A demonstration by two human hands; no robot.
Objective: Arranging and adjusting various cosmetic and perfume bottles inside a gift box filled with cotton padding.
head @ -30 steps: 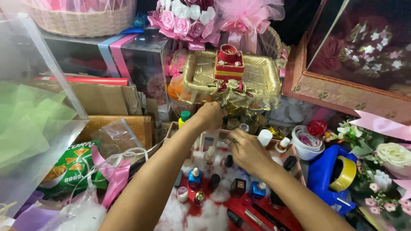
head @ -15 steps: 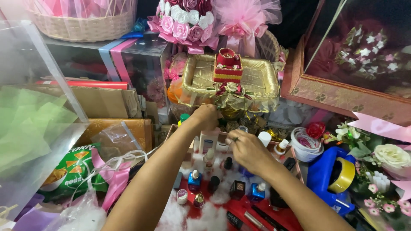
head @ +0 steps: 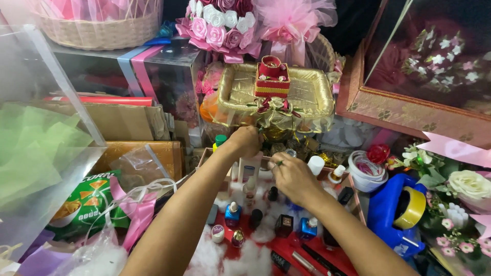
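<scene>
Red-lined tray (head: 353,202), small bottles (head: 232,214) on white stuffing (head: 255,258)

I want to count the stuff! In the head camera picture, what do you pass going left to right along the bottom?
Green snack bag → pink ribbon → left hand → right hand → blue tape dispenser → white rose.

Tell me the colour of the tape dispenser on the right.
Blue, holding a yellow roll of tape: the tape dispenser, clearest in the head view.
</scene>
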